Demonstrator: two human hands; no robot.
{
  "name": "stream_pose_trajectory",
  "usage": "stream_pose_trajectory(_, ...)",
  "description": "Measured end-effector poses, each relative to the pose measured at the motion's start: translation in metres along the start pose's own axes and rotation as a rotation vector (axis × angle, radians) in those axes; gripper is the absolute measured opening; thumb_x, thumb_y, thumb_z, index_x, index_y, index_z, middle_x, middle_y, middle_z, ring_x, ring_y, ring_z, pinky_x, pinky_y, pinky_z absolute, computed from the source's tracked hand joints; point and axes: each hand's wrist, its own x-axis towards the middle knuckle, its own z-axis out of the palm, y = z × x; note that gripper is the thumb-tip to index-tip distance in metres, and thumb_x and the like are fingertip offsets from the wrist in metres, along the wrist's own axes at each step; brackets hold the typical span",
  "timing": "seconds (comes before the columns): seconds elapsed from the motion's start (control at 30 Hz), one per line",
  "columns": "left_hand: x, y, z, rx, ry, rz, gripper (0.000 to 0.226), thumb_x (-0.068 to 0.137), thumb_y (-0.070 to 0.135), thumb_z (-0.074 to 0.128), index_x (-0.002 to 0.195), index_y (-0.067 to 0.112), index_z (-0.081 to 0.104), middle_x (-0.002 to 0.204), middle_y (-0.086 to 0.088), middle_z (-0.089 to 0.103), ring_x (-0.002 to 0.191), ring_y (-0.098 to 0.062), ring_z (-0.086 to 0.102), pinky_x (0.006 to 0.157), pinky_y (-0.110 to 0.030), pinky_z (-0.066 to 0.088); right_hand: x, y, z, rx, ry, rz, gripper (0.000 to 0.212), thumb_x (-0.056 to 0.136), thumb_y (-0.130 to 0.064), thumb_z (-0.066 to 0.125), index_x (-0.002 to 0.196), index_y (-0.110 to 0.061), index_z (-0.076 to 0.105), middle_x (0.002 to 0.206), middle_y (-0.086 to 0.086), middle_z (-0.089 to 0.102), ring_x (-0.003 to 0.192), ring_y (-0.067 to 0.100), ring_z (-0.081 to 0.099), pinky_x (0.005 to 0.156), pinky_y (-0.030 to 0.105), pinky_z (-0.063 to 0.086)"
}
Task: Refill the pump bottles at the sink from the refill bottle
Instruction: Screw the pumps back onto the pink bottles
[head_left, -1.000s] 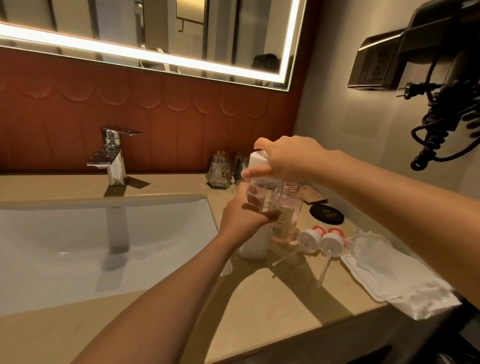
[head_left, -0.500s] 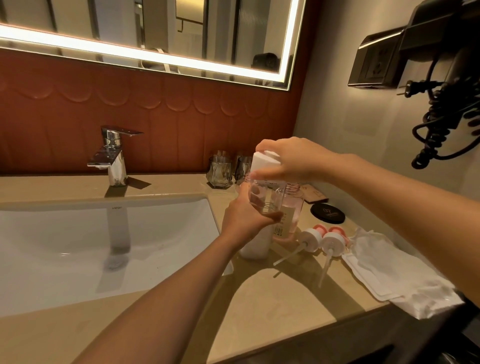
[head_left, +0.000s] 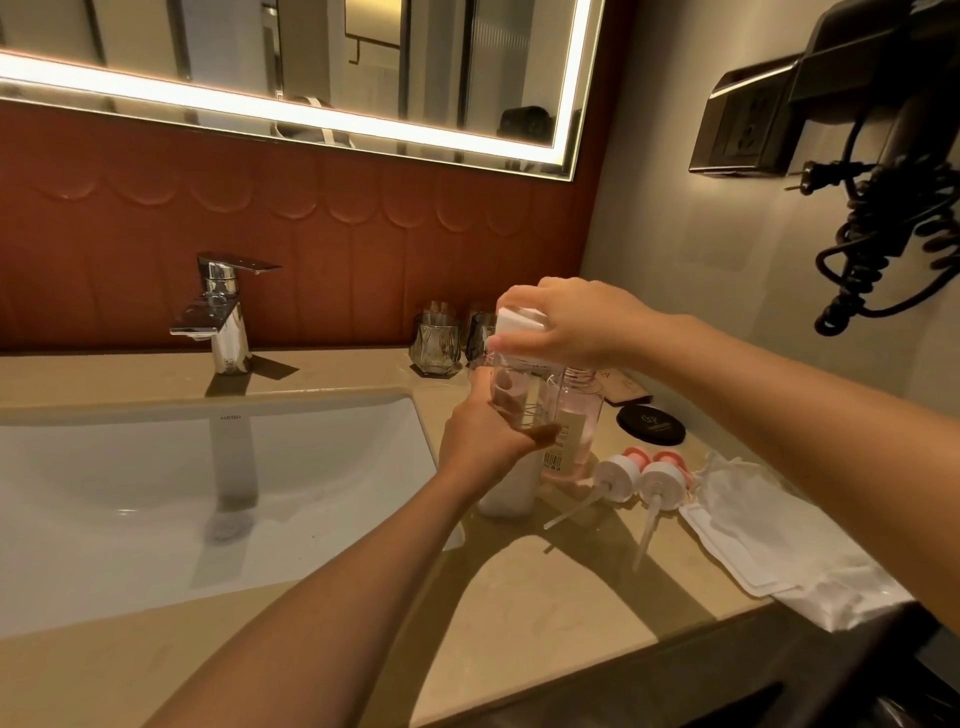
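My left hand (head_left: 483, 441) grips a clear pump bottle (head_left: 511, 400) without its pump, just right of the sink. Directly over its mouth my right hand (head_left: 576, 325) holds a white container (head_left: 519, 322), mostly covered by my fingers. Beneath my left hand a white bottle (head_left: 509, 486) stands on the counter. Behind it stands an open bottle of pink liquid (head_left: 574, 431). Two white pump heads (head_left: 615, 470) (head_left: 662, 480) lie on the counter to the right with their dip tubes pointing toward me.
The white sink basin (head_left: 156, 493) and chrome tap (head_left: 223, 317) are on the left. Two glasses (head_left: 436, 343) stand at the back wall. A black round lid (head_left: 652, 423) and white wrappers (head_left: 779, 540) lie at right. A hair dryer cord (head_left: 883, 234) hangs on the right wall.
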Motion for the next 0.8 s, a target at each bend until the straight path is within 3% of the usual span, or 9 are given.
stream_pose_trajectory(0.1, -0.001, 0.000, -0.003, -0.052, -0.022, -0.009, 0.070, 0.066, 0.035, 0.082, 0.118, 0.029, 0.036, 0.116, 0.002, 0.057, 0.102, -0.016, 0.057, 0.086, -0.033, 0.050, 0.002, -0.005, -0.001, -0.268, 0.099, 0.012, 0.073, 0.078, -0.077, 0.025, 0.116, -0.021, 0.052, 0.082, -0.002, 0.058, 0.072, 0.014, 0.053, 0.057, 0.024, 0.039)
stream_pose_trajectory(0.17, -0.002, 0.000, -0.004, -0.062, -0.036, -0.008, 0.072, 0.066, 0.035, 0.081, 0.121, 0.029, 0.035, 0.121, 0.000, 0.055, 0.100, -0.014, 0.054, 0.083, -0.029, 0.047, 0.002, -0.004, -0.006, -0.342, 0.079, 0.033, 0.083, 0.070, -0.082, 0.017, 0.109, -0.016, 0.050, 0.073, -0.003, 0.051, 0.065, 0.012, 0.049, 0.056, 0.025, 0.038)
stream_pose_trajectory(0.23, -0.001, -0.001, -0.004, -0.043, -0.036, 0.001, 0.075, 0.067, 0.036, 0.081, 0.125, 0.027, 0.034, 0.122, 0.000, 0.055, 0.097, -0.013, 0.053, 0.080, -0.028, 0.046, 0.002, 0.001, -0.011, -0.227, -0.034, 0.046, 0.089, 0.064, -0.083, 0.022, 0.119, -0.018, 0.047, 0.093, 0.000, 0.054, 0.079, 0.014, 0.053, 0.068, 0.029, 0.046)
stream_pose_trajectory(0.3, 0.000, -0.002, -0.003, -0.013, -0.022, 0.007, 0.077, 0.068, 0.037, 0.080, 0.127, 0.027, 0.033, 0.116, 0.004, 0.055, 0.095, -0.012, 0.054, 0.078, -0.028, 0.046, 0.003, 0.005, -0.011, 0.021, -0.144, 0.030, 0.077, 0.074, -0.074, 0.042, 0.136, -0.029, 0.036, 0.126, 0.002, 0.044, 0.107, 0.019, 0.049, 0.089, 0.034, 0.046)
stream_pose_trajectory(0.33, 0.000, -0.002, -0.002, 0.001, -0.018, 0.012, 0.077, 0.068, 0.037, 0.080, 0.127, 0.027, 0.033, 0.112, 0.007, 0.054, 0.095, -0.011, 0.054, 0.077, -0.027, 0.046, 0.003, 0.006, -0.010, 0.057, -0.145, 0.011, 0.071, 0.078, -0.068, 0.047, 0.138, -0.033, 0.033, 0.132, 0.002, 0.040, 0.112, 0.020, 0.046, 0.092, 0.034, 0.045)
stream_pose_trajectory(0.5, -0.001, 0.000, 0.001, 0.027, -0.031, 0.040, 0.074, 0.066, 0.038, 0.081, 0.125, 0.024, 0.037, 0.112, 0.007, 0.055, 0.096, -0.012, 0.056, 0.075, -0.023, 0.046, 0.006, 0.006, -0.003, -0.262, 0.007, 0.034, 0.077, 0.076, -0.079, 0.029, 0.132, -0.027, 0.039, 0.111, 0.003, 0.060, 0.088, 0.018, 0.055, 0.066, 0.029, 0.047)
stream_pose_trajectory(0.63, 0.001, -0.004, 0.000, 0.067, 0.014, 0.055, 0.074, 0.065, 0.046, 0.078, 0.123, 0.023, 0.038, 0.112, 0.001, 0.058, 0.096, -0.013, 0.057, 0.079, -0.029, 0.051, 0.003, 0.007, -0.003, 0.002, 0.042, 0.125, 0.081, 0.073, -0.079, 0.012, 0.123, -0.024, 0.046, 0.107, 0.002, 0.059, 0.091, 0.018, 0.056, 0.073, 0.032, 0.048)
stream_pose_trajectory(0.7, 0.003, -0.006, -0.003, 0.156, 0.041, 0.074, 0.076, 0.065, 0.054, 0.076, 0.122, 0.023, 0.038, 0.111, 0.002, 0.059, 0.093, -0.011, 0.056, 0.077, -0.029, 0.051, -0.001, 0.018, 0.004, 0.094, 0.204, 0.215, 0.068, 0.085, -0.071, 0.021, 0.121, -0.020, 0.048, 0.103, -0.001, 0.058, 0.089, 0.018, 0.055, 0.073, 0.034, 0.049)
stream_pose_trajectory(0.8, 0.006, -0.007, -0.006, 0.257, 0.045, 0.094, 0.078, 0.064, 0.060, 0.072, 0.124, 0.021, 0.038, 0.113, 0.001, 0.061, 0.091, -0.009, 0.054, 0.072, -0.026, 0.048, -0.010, 0.038, 0.022, 0.145, 0.571, 0.347, 0.046, 0.096, -0.054, 0.032, 0.097, -0.014, 0.055, 0.081, -0.001, 0.058, 0.073, 0.018, 0.053, 0.058, 0.028, 0.041)
